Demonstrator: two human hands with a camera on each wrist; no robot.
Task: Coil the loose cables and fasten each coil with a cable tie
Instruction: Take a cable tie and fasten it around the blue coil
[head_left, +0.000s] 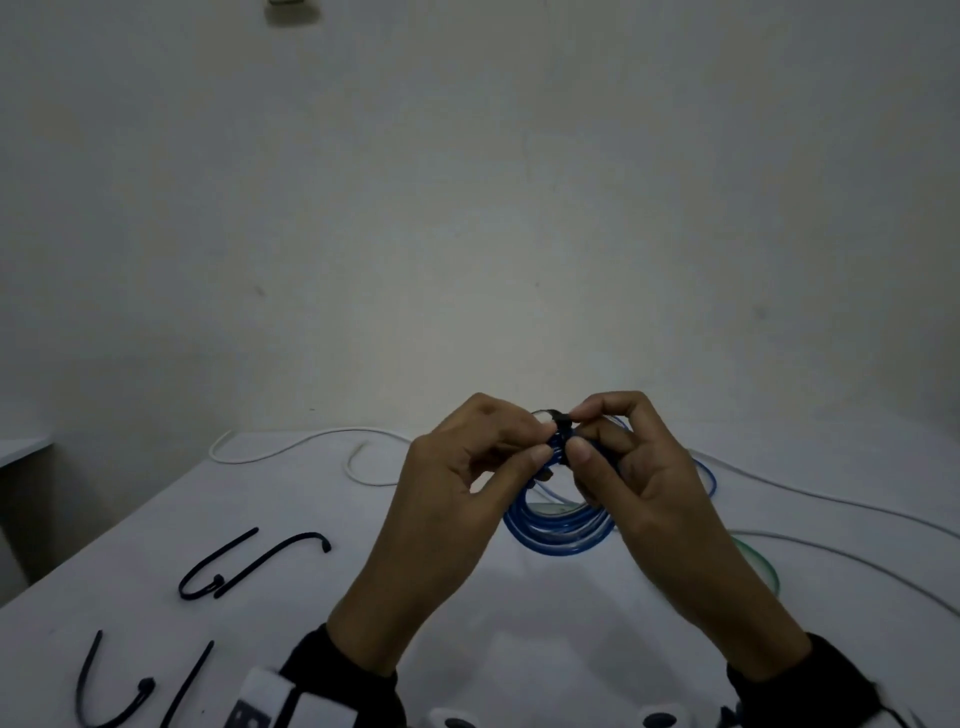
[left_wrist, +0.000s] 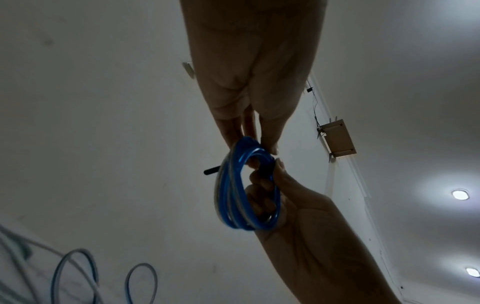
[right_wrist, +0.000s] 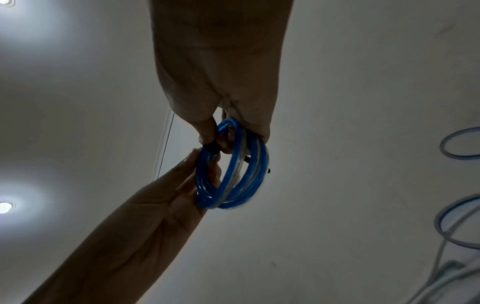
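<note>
Blue coil (head_left: 558, 525) (tie-wrapped) pinched between both hands.

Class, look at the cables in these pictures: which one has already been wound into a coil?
The blue cable, held up between the left hand and right hand. The white cables lie loose on the table.

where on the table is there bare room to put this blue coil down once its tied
Bare tabletop lies near the person, between the wrists below the blue coil. Another patch sits between the black ties and the left hand. The right side is crowded with white cable.
</note>
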